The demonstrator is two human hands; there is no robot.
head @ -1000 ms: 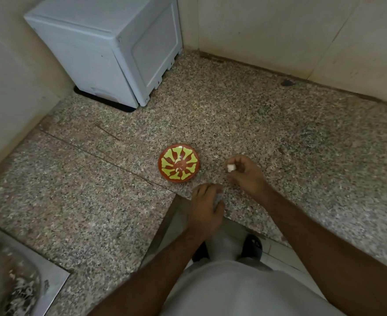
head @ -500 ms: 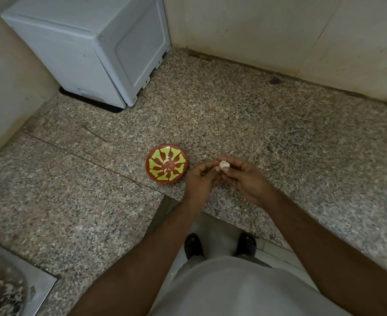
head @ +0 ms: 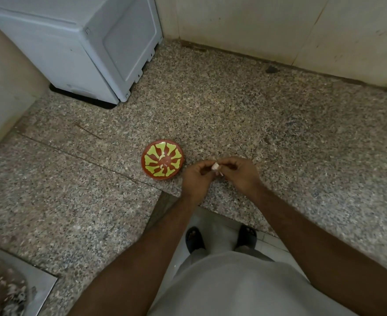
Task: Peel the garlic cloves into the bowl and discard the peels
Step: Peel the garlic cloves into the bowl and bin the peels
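While both hands meet over the speckled granite table (head: 279, 133), the left hand (head: 197, 179) and right hand (head: 240, 173) pinch 1 small white garlic clove (head: 215, 166) between their fingertips, just right of the round red bowl with yellow-green pattern (head: 163, 159).

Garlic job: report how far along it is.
Done: a few pale pieces, likely peeled cloves, lie in the red and yellow bowl. In hand: the left hand and right hand pinch one garlic clove beside the bowl. Left: finish peeling it, drop it in, discard the peels.
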